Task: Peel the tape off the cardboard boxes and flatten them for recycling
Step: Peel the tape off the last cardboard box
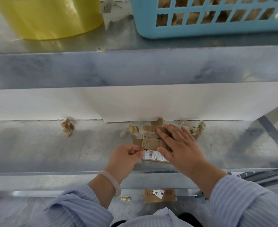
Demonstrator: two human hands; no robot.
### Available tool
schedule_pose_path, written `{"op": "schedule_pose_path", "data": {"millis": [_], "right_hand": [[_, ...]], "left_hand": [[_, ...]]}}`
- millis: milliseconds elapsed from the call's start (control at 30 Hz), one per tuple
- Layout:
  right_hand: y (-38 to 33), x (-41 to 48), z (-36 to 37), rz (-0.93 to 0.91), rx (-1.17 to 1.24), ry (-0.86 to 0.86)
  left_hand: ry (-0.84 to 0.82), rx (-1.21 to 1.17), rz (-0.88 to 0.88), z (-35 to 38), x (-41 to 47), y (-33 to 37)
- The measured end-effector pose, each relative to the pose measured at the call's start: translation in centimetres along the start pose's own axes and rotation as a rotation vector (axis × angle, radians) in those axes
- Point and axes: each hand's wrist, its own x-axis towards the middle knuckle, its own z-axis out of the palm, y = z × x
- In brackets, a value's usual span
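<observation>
I record this as a packing or recycling work area; evidence: a galvanised steel bench [36, 153] with a matching upper shelf [118, 41]; a blue plastic basket [216, 31] filled with cardboard pieces [193, 18]; crumpled tape scraps [67, 127] strewn along the bench; a flattened carton [159, 196] bearing a handwritten label on the floor [20, 208].

Bright, even, cool light all round. The metal counter [44, 153] shows a dull sheen, with a soft shadow just under the left hand [126, 156]. Straight edges bow with the wide lens. The yellow bin [49, 17] up top looks soft and the frame is slightly smeary.
</observation>
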Motion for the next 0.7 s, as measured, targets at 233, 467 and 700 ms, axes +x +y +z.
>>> {"op": "schedule_pose_path", "data": {"millis": [233, 467, 700], "right_hand": [[-0.5, 0.2, 0.4, 0.053, -0.034, -0.008], [-0.6, 0.0, 0.4, 0.053, -0.039, 0.004], [-0.6, 0.0, 0.4, 0.047, -0.049, 0.005]], "left_hand": [[0.249, 0.220, 0.186, 0.8, -0.6, 0.1], [0.019, 0.051, -0.066, 0.9, 0.2, 0.9], [-0.204, -0.388, -0.321, -0.1, 0.2, 1.3]]}}
